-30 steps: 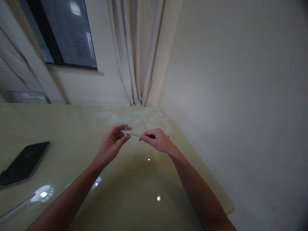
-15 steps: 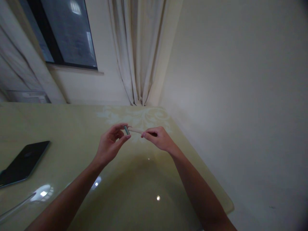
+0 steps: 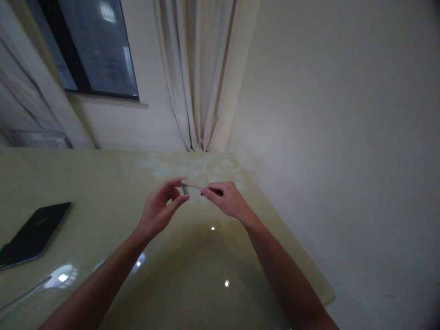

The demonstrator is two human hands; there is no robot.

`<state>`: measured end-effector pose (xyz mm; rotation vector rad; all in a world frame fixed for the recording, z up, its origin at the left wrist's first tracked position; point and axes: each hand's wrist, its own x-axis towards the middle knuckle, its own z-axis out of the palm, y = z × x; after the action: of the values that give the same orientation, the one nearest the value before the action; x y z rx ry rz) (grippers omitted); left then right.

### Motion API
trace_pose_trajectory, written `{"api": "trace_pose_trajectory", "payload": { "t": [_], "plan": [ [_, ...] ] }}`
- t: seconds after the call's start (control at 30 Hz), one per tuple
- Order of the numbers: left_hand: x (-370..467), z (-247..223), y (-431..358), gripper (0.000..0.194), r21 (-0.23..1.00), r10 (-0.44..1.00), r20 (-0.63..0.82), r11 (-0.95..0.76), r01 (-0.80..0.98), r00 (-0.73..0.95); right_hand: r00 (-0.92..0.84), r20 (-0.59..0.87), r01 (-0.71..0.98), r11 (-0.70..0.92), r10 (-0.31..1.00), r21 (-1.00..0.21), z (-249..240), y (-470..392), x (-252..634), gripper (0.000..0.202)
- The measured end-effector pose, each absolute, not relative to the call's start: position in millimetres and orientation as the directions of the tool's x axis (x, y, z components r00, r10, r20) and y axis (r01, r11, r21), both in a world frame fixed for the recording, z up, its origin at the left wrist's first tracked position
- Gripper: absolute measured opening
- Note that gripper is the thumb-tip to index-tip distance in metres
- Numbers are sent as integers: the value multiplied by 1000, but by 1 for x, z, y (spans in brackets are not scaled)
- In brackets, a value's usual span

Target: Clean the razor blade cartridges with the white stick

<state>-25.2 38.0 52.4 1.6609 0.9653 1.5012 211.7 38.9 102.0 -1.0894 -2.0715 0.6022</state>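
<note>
Tabletop shone, smooth and pale. Right hand pinched a slim, pale stick, its long axis nearly level, tip leftward; left hand pinched a short teal bar, near-upright, between thumb and finger. Stick's tip met bar's upper end; a second earlier it crossed lower.

Home (likely), draped curtains, window, glossy table
</note>
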Motion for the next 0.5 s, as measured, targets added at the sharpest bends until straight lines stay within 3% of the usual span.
{"api": "trace_pose_trajectory", "payload": {
  "t": [0.37, 0.5],
  "plan": [
    [-24, 54, 38, 42, 857, 865, 488, -501, 125, 120, -303, 416, 623, 508, 857, -594, 110, 35, 229, 45],
    [-18, 54, 29, 38, 841, 854, 477, -512, 174, 209, -141, 438, 569, 434, 888, -699, 94, 32, 273, 45]
  ]
}}
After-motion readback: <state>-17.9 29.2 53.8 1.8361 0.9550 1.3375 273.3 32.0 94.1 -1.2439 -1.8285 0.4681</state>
